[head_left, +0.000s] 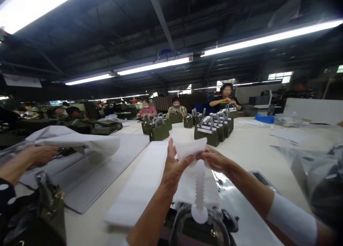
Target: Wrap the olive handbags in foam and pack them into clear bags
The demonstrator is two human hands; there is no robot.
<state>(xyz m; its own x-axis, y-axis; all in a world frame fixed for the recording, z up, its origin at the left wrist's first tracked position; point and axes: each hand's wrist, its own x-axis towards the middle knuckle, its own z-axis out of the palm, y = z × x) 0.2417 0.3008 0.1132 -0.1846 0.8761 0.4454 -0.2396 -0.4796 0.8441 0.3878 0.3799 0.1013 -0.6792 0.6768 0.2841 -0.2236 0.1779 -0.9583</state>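
Note:
Between my two hands is a white sheet of thin paper, folded or bent (189, 149). My left hand (174, 164) grips its left and lower side, thumb across the front. My right hand (213, 158) pinches its right edge. Just below the hands, a white plastic strip with notched edges and a round end (199, 196) stands over a dark green handbag (184, 228). The handbag's handles (179, 215) are wrapped in clear plastic. A stack of white paper sheets (142, 181) lies on the table to the left of my hands.
Several green handbags (207, 133) stand across the table (252, 142). At the left, a co-worker's hand (43, 155) is at large white sheets (102, 181), near another green bag (50, 214). Clear plastic bags (318, 178) lie at the right, a blue item (264, 118) farther back. Other people sit beyond.

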